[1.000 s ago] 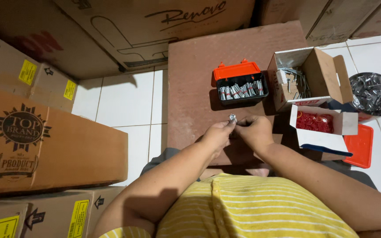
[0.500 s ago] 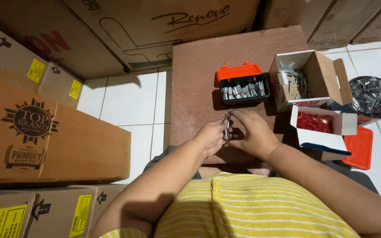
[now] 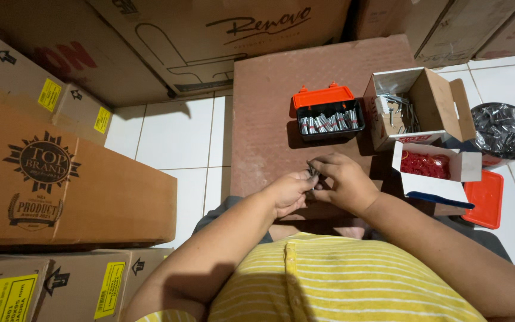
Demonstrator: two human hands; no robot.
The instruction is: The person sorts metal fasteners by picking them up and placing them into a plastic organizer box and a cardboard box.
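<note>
Pinching small silvery metal piece (image 3: 313, 173): left hand (image 3: 289, 192), right hand (image 3: 342, 180) both closed.

Light is even and moderate, falling from above. The white floor tiles (image 3: 174, 134) at centre left are the brightest area. Soft shadows lie beneath the forearms and behind the black tray (image 3: 329, 122). Focus is sharp at centre; wide-angle stretching bends the cartons (image 3: 43, 179) along the left edge.

This looks like a storeroom or small packing area. Big cardboard cartons (image 3: 61, 185) fill the left and top of the frame, stacked on a white tiled floor (image 3: 174, 134). Small boxes of metal parts (image 3: 329, 122) sit on a brown board (image 3: 269, 95) at upper centre.
</note>
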